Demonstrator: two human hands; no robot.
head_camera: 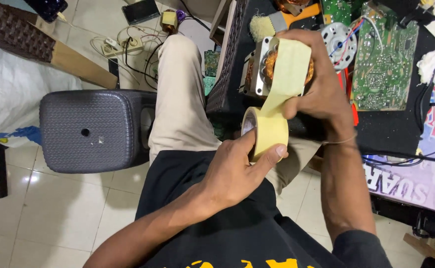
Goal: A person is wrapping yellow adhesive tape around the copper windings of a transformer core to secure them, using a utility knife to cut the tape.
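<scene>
My left hand grips a roll of pale yellow tape, thumb across its outer face. A strip of that tape runs up from the roll and lies over a transformer with a silver metal frame and copper windings. My right hand holds the transformer from the right, fingers curled over the top and thumb pressing the strip. Both sit above my lap at the edge of a black workbench.
A green circuit board, a round metal motor part, a brush and black cables lie on the bench. A dark grey plastic stool stands to my left. Wires and a power strip lie on the tiled floor.
</scene>
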